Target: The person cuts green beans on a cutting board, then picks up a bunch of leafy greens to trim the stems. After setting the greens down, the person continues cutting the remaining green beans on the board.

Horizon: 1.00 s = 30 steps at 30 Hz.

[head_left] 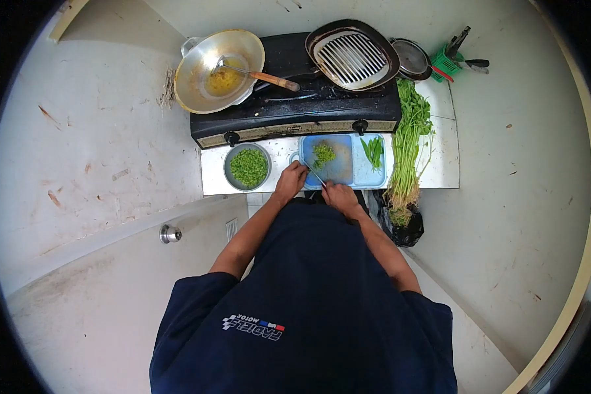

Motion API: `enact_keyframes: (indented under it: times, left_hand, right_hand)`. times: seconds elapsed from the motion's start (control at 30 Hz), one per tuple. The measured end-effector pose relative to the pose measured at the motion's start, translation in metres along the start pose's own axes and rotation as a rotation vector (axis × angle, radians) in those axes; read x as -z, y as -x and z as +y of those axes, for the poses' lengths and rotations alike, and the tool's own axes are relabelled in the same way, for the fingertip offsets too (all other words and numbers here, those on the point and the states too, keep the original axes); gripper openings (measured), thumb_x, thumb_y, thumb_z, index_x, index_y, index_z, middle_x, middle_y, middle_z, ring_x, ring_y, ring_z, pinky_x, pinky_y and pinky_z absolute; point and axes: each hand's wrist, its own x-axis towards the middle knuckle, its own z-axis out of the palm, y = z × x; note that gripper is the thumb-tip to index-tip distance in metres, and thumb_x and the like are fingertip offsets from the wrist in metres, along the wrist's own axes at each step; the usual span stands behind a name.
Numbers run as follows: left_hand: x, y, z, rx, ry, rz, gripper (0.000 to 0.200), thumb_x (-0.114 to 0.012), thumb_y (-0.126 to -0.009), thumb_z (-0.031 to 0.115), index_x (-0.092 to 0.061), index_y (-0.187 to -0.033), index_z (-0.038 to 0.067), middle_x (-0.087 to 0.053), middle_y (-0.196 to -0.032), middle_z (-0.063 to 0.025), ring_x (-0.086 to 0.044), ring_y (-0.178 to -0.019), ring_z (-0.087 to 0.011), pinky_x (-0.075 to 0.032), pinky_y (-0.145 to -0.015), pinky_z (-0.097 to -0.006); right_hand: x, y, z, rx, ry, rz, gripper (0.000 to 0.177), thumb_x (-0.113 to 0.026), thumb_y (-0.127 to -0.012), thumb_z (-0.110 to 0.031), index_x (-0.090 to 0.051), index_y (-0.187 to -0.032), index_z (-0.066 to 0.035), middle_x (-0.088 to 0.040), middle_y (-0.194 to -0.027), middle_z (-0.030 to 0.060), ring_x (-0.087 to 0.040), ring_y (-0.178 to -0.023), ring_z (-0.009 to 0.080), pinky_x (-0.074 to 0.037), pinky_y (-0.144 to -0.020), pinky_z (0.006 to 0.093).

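Observation:
My right hand [340,197] is wrapped round the handle of a knife [316,173] at the front edge of a blue cutting board [343,172]. The blade slants up and left over the board. At the board's left edge, my left hand [291,181] has its fingers closed beside the knife's tip; whether they pinch the blade or something else is hidden. Chopped greens [323,154] lie in a small heap just beyond the blade. Several whole green leaves [373,152] rest on the board's right part. Left of my left hand stands a round bowl [228,173] of chopped greens [248,167].
Behind the board is a black stove [282,128] bearing a wok [192,82] with a wooden-handled spatula [269,79] and a grill pan [353,58]. On the right are long rooted greens [408,148], a small pan [410,58] and a green basket [445,64] of utensils. Walls close in both sides.

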Motion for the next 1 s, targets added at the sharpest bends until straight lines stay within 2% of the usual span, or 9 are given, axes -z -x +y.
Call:
enact_keyframes:
  times: [0.17,0.27,0.47,0.77,1.0]
  left_hand:
    - [-0.003,0.000,-0.003,0.039,-0.045,-0.025,0.013,-0.067,-0.090,0.003,-0.071,-0.102,0.000,-0.062,-0.092,-0.0192,-0.065,-0.084,-0.0417,-0.055,-0.077,-0.0476]
    - [0.002,-0.001,0.003,0.040,0.004,0.024,0.013,-0.067,-0.090,0.004,-0.071,-0.103,0.001,-0.064,-0.092,-0.0195,-0.066,-0.084,-0.0419,-0.055,-0.076,-0.0475]
    - [0.001,-0.001,-0.002,-0.011,0.003,0.011,0.011,-0.067,-0.090,0.004,-0.071,-0.101,0.001,-0.065,-0.091,-0.0191,-0.066,-0.083,-0.0417,-0.055,-0.076,-0.0470]
    - [0.000,0.000,-0.002,0.001,0.016,0.028,0.010,-0.068,-0.090,0.004,-0.072,-0.099,0.000,-0.064,-0.093,-0.0180,-0.066,-0.084,-0.0407,-0.055,-0.075,-0.0473]
    - [-0.004,0.003,-0.004,0.020,0.034,0.041,0.014,-0.068,-0.090,0.003,-0.074,-0.103,0.000,-0.066,-0.098,-0.0181,-0.068,-0.088,-0.0399,-0.056,-0.080,-0.0453]
  right_hand:
    - [0.003,-0.008,-0.006,0.009,-0.022,0.012,0.035,-0.056,-0.102,-0.031,-0.061,-0.085,0.000,-0.068,-0.065,0.0230,-0.070,-0.062,0.0413,-0.058,-0.059,0.0502]
    - [-0.003,-0.009,-0.004,-0.001,-0.010,0.007,0.036,-0.056,-0.102,-0.031,-0.062,-0.084,0.000,-0.068,-0.067,0.0236,-0.071,-0.063,0.0410,-0.059,-0.061,0.0498]
    - [0.001,-0.002,-0.003,-0.064,-0.014,0.003,0.038,-0.054,-0.102,-0.032,-0.064,-0.086,0.001,-0.069,-0.069,0.0244,-0.071,-0.065,0.0418,-0.058,-0.063,0.0516]
    - [0.005,0.001,-0.002,0.001,0.002,-0.059,0.036,-0.057,-0.101,-0.032,-0.064,-0.086,0.001,-0.068,-0.068,0.0245,-0.071,-0.065,0.0422,-0.058,-0.062,0.0519]
    - [0.004,-0.006,-0.008,0.005,-0.018,-0.007,0.033,-0.058,-0.099,-0.030,-0.063,-0.085,0.000,-0.068,-0.068,0.0245,-0.071,-0.066,0.0421,-0.058,-0.063,0.0515]
